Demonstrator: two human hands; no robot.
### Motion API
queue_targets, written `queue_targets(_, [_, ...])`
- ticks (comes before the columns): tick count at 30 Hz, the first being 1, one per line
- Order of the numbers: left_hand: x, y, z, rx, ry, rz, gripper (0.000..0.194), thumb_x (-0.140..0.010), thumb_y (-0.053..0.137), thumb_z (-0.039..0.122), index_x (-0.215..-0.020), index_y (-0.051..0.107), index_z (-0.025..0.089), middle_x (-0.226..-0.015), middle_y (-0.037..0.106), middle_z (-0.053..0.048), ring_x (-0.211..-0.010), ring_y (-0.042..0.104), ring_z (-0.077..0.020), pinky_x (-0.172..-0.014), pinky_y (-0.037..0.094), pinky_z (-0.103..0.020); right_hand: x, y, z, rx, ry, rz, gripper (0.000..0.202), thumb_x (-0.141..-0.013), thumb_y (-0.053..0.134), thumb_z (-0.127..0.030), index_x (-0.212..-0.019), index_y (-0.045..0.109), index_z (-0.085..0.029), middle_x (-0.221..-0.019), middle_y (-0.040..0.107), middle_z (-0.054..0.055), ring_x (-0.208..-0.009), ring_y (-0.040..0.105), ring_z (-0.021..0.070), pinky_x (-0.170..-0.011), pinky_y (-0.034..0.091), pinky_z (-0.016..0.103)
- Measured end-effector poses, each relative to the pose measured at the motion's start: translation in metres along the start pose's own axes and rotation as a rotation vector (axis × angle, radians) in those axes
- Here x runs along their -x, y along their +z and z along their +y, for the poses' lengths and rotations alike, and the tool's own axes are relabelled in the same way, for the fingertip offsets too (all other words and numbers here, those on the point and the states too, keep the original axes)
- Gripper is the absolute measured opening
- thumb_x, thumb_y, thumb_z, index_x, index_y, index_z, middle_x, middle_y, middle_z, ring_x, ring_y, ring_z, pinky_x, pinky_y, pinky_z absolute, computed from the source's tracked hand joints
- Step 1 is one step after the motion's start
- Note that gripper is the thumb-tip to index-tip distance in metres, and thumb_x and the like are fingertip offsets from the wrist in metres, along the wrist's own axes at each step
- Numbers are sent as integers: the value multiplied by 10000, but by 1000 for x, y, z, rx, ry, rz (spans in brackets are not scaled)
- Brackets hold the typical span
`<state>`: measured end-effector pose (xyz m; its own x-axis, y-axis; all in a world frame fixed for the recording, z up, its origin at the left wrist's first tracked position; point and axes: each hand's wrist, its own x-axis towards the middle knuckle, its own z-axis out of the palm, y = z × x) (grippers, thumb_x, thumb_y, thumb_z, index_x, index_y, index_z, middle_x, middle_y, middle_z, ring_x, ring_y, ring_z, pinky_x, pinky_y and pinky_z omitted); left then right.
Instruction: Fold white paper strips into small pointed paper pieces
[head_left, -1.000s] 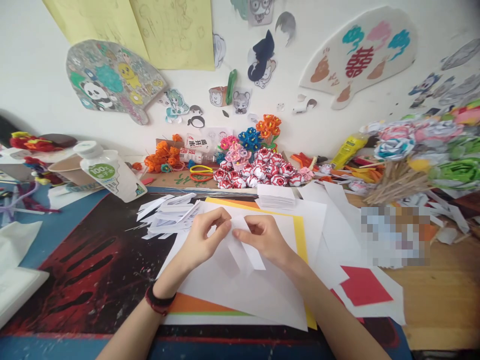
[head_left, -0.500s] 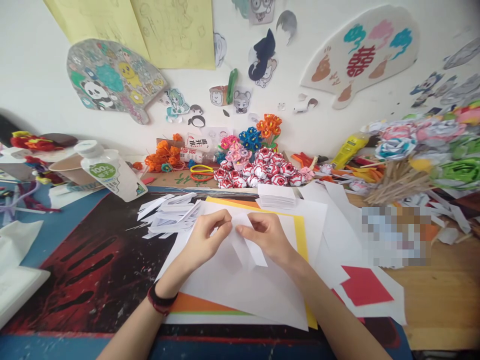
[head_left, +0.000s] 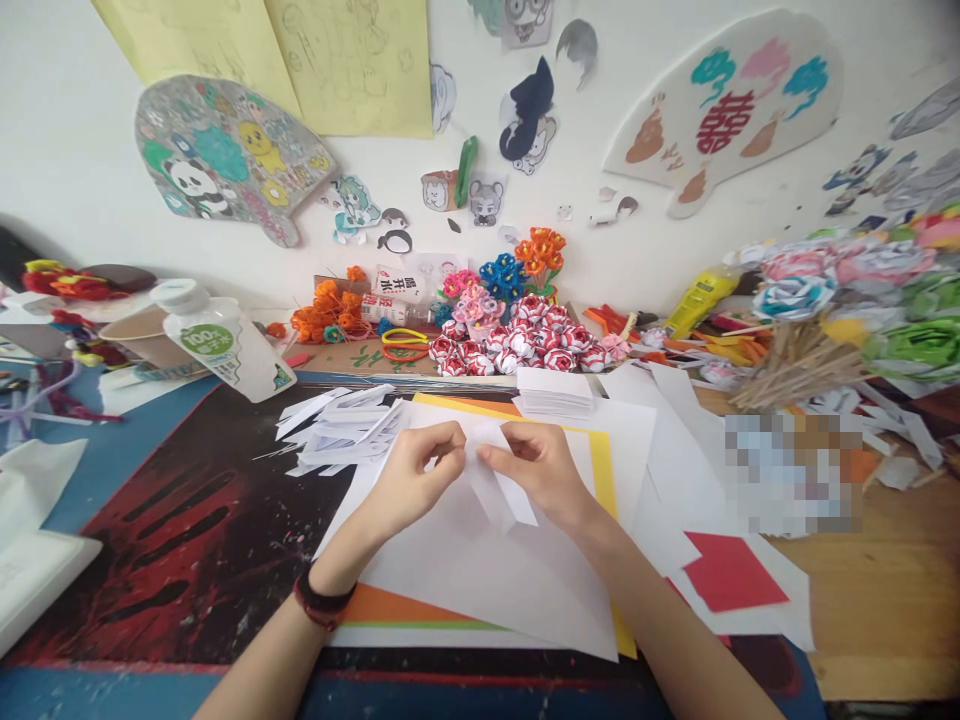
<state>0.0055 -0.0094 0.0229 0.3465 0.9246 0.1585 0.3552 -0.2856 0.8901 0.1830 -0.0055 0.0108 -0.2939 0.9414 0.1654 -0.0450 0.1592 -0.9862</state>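
My left hand (head_left: 426,468) and my right hand (head_left: 541,470) meet over a large white sheet (head_left: 480,590) that lies on yellow and orange paper. Between them is a folded strip of white paper (head_left: 517,498), its lower end slanting down to the right. Both hands pinch its upper part with thumb and fingers. Left of my hands lies a loose pile of cut white strips (head_left: 349,430). Just behind my right hand sits a neat stack of small white papers (head_left: 553,390).
Red-and-white paper flowers (head_left: 525,340) line the wall behind. A white bottle (head_left: 225,345) stands at the back left. To the right are a red paper piece (head_left: 735,572), a yellow bottle (head_left: 699,300) and a bundle of sticks (head_left: 799,370).
The hands have barely moved. The strip's lower end has shifted very slightly up and to the right.
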Motion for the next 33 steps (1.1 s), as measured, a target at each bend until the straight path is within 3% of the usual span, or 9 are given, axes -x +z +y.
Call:
queue_targets(4, [-1,-1,2,-7,-23,-14,178,-799,450,199,-628,415,168,-578,354,51,-576,329,-92,-549,263,-237,-1,-1,1,-22,6,6,208,-775,669,-303,-649,627,-144,-597,512,-23,-542,429,94,-496,341,218])
queue_targets(10, [0,-2,4,-33,-43,7,168,-799,467,181,-632,461,164,-584,425,43,-574,381,-96,-553,297,-234,-7,-16,6,-46,-9,166,194,-753,694,-331,-744,675,-138,-665,587,3,-603,522,128,-535,412,229])
queue_targets(14, [-1,-1,6,-35,-19,66,217,-881,463,272,-702,517,161,-640,502,24,-611,453,-105,-581,338,-232,-8,-15,6,-68,16,71,185,-748,705,-319,-744,687,-136,-678,609,12,-613,543,135,-538,419,231])
queue_targets(18, [-1,2,6,-23,5,35,231,-897,488,324,-746,542,158,-667,518,15,-632,464,-110,-578,342,-228,-5,-8,4,-89,26,27,165,-742,714,-302,-740,689,-139,-653,600,7,-603,541,131,-534,419,227])
queue_targets(27, [-1,-4,3,-108,-24,50,332,-873,543,365,-620,477,161,-572,453,34,-545,378,-89,-516,302,-226,-5,-10,4,-10,75,-20,258,-749,699,-380,-691,627,-140,-627,528,-8,-570,462,114,-511,359,233])
queue_targets(33, [-2,-7,0,-114,5,63,190,-859,570,357,-865,614,173,-666,526,15,-598,456,-108,-544,358,-229,-6,-11,3,143,58,-135,310,-787,653,-360,-588,536,-153,-581,405,-44,-545,362,86,-500,277,229])
